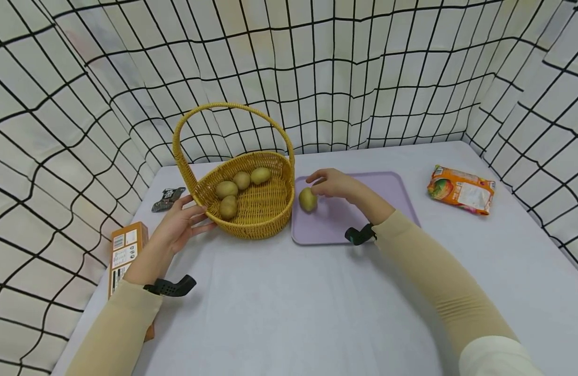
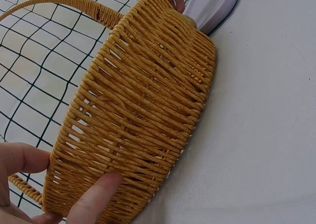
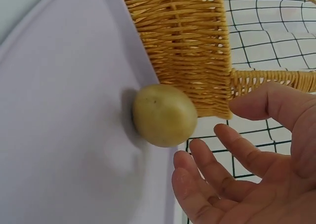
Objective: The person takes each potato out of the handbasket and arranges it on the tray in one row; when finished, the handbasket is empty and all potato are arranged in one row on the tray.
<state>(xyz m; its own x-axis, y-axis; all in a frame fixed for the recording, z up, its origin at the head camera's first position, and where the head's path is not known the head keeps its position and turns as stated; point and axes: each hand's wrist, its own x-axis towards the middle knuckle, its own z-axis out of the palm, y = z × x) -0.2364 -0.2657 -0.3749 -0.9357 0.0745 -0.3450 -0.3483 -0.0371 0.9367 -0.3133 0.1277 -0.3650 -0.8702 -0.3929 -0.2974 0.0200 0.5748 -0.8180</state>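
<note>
The yellow wicker basket (image 1: pixel 265 230) with a tall looped handle stands left of the middle, with several potatoes (image 1: pixel 227 189) in its left and back part. At its left edge my left hand (image 1: pixel 181 224) grips the rim, one finger lying along the outer wall (image 2: pixel 133 110). Another potato (image 3: pixel 164 115) rests on the lilac tray (image 1: pixel 326 232), near the tray's left edge and the basket. Over that potato hovers my right hand (image 1: pixel 333 185), its fingers loosely spread and, in the right wrist view, apart from it.
On the right of the white table lies an orange packet (image 1: pixel 461 189) with a fruit picture. A small black packet (image 1: pixel 169 199) is behind my left hand, and a brown box (image 1: pixel 124 250) lies beside the left forearm. Black netting (image 1: pixel 333 73) over white sheets encloses the table's back and sides.
</note>
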